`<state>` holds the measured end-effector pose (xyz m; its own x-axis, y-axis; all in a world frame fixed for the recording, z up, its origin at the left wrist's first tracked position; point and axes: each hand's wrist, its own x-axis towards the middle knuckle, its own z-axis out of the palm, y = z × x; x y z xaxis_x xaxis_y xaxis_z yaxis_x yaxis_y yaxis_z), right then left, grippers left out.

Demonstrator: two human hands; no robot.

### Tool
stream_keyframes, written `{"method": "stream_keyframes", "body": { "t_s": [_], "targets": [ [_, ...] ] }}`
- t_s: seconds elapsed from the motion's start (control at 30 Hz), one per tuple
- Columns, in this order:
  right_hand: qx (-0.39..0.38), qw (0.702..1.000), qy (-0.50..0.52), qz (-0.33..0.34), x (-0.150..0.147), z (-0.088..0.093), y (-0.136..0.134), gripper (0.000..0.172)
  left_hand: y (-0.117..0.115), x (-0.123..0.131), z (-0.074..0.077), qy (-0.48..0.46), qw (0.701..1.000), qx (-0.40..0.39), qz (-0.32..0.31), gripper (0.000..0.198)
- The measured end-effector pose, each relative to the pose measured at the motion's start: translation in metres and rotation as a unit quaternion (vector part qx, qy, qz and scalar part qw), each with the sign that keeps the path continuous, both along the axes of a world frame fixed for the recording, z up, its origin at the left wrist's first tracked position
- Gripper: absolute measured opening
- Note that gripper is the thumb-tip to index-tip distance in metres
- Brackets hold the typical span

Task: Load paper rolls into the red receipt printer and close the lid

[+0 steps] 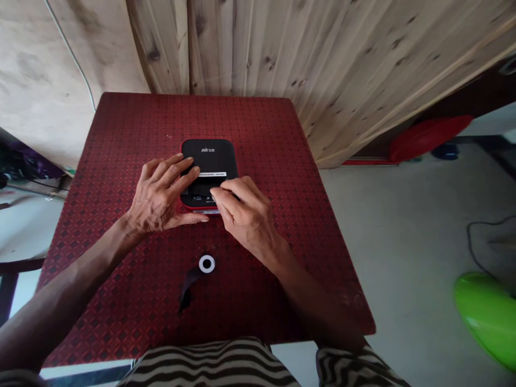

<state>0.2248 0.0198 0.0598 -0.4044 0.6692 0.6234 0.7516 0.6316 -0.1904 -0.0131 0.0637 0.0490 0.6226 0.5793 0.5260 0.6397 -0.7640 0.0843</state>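
A small black device with a red rim lies flat in the middle of a dark red patterned table. A white label strip runs across its top. My left hand rests on the device's left side, fingers stretched out flat over it, thumb on the table by its near edge. My right hand sits at the device's near right corner with fingers curled, fingertips pressing on its lower part. Whatever lies under those fingertips is hidden.
A small white ring lies on the table nearer me, with a dark torn patch in the cover beside it. Wooden boards lean behind the table. On the floor right are a green object and a red object.
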Motion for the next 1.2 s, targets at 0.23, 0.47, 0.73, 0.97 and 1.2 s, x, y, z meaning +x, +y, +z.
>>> {"method": "stream_keyframes", "body": {
  "t_s": [0.23, 0.47, 0.73, 0.97, 1.2],
  "targets": [
    [-0.022, 1.000, -0.002, 0.000, 0.001, -0.002, 0.000, 0.024, 0.000, 0.002, -0.002, 0.016, 1.000, 0.012, 0.007, 0.085],
    [-0.025, 0.995, 0.092, -0.004, 0.010, 0.000, -0.015, 0.028, -0.015, 0.006, -0.008, 0.000, 0.997, -0.045, 0.066, 0.088],
    [-0.216, 0.896, 0.369, -0.124, 0.013, -0.067, -0.041, 0.017, -0.047, 0.007, -0.038, -0.152, 0.981, -0.046, 0.108, 0.081],
    [-0.209, 0.931, 0.291, -0.070, 0.006, -0.081, -0.037, 0.020, -0.044, 0.003, -0.042, -0.099, 0.991, -0.006, 0.085, 0.082],
    [-0.207, 0.938, 0.269, -0.078, 0.007, -0.079, -0.037, 0.020, -0.044, 0.002, -0.039, -0.087, 0.992, 0.001, 0.095, 0.074]
  ]
}}
